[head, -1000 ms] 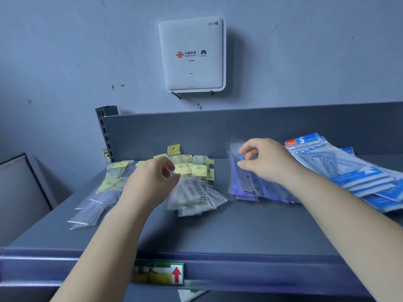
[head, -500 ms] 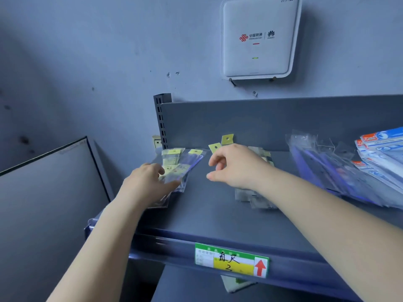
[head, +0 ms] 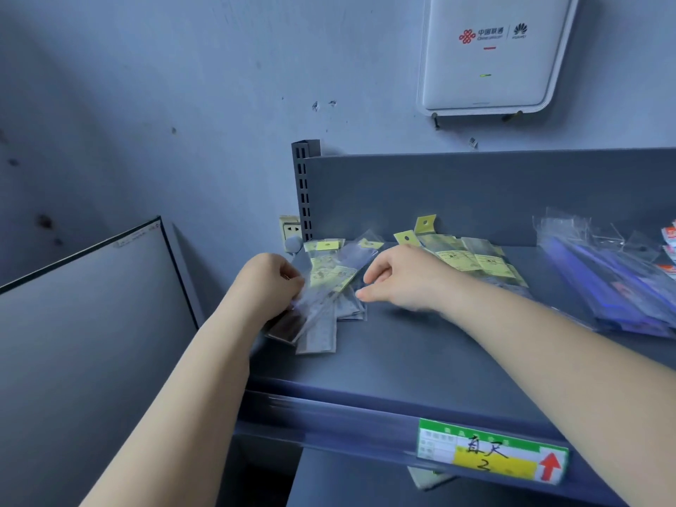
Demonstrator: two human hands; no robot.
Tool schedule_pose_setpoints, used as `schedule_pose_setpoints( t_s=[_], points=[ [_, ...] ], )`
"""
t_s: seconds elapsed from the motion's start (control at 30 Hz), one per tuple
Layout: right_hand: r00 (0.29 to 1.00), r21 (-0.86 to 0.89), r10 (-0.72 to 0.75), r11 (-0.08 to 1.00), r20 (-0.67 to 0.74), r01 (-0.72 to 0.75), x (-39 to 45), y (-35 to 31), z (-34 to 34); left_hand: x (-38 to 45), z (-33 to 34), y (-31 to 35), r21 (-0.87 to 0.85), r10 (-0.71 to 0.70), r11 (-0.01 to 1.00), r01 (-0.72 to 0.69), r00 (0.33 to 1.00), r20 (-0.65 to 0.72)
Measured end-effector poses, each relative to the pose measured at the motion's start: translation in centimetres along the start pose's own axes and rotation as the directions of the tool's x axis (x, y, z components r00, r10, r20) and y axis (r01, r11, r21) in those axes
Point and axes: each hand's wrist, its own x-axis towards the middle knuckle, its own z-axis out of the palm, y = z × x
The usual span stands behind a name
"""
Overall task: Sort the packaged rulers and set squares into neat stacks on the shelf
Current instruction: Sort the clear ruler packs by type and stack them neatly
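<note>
At the left end of the grey shelf (head: 420, 364) lies a loose pile of clear ruler packs with yellow header cards (head: 331, 283). My left hand (head: 269, 285) grips the lower part of this pile, fingers curled round the packs. My right hand (head: 397, 279) hovers just right of the pile with its fingers relaxed, holding nothing. A second group of yellow-labelled ruler packs (head: 472, 259) lies behind my right wrist. Blue packaged set squares (head: 614, 283) are spread at the right.
The shelf's grey back panel (head: 475, 192) and slotted upright (head: 303, 188) stand behind the packs. A price label with a red arrow (head: 494, 457) sits on the front rail. A dark flat panel (head: 84, 323) leans at the left. A white router (head: 490, 53) hangs on the wall.
The view swung left and closer to the shelf's left end. My right hand left the blue packs and came over beside the left pile. My left hand has closed on that pile.
</note>
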Motion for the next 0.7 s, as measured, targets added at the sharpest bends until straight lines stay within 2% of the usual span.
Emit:
schedule_pose_setpoints(
  t_s=[0.13, 0.27, 0.33, 0.37, 0.43, 0.57, 0.7],
  points=[
    [0.998, 0.023, 0.044, 0.999, 0.037, -0.044, 1.1, -1.1, 1.3, 0.2, -0.6, -0.8, -0.254, -0.061, 0.965, 0.060, 0.998, 0.004],
    [0.999, 0.054, 0.053, 0.997, 0.002, -0.053, 1.9, -2.1, 2.2, -0.4, -0.9, -0.7, -0.530, -0.034, 0.846, 0.062, 0.998, 0.061],
    [0.998, 0.272, 0.025, 0.962, -0.056, -0.009, 2.3, -2.3, 2.3, -0.7, -1.0, -0.5, -0.585, -0.005, 0.809, 0.050, 0.997, 0.078],
    [0.996, 0.393, 0.032, 0.919, -0.087, 0.005, 2.4, -2.4, 2.2, -0.8, -1.1, -0.4, -0.594, 0.014, 0.804, 0.041, 0.996, 0.088],
    [0.990, 0.529, 0.043, 0.848, -0.136, 0.036, 2.4, -2.5, 1.9, -1.0, -1.1, -0.3, -0.566, 0.062, 0.824, 0.000, 0.994, 0.090],
    [0.986, 0.615, 0.043, 0.786, -0.159, 0.064, 2.5, -2.4, 1.5, -0.9, -1.0, -0.4, -0.479, 0.150, 0.872, -0.104, 0.987, 0.059],
    [0.987, 0.624, 0.047, 0.779, -0.154, 0.060, 2.3, -2.0, 1.6, -1.1, -0.7, -0.2, -0.429, 0.190, 0.889, -0.160, 0.981, 0.030]
  ],
)
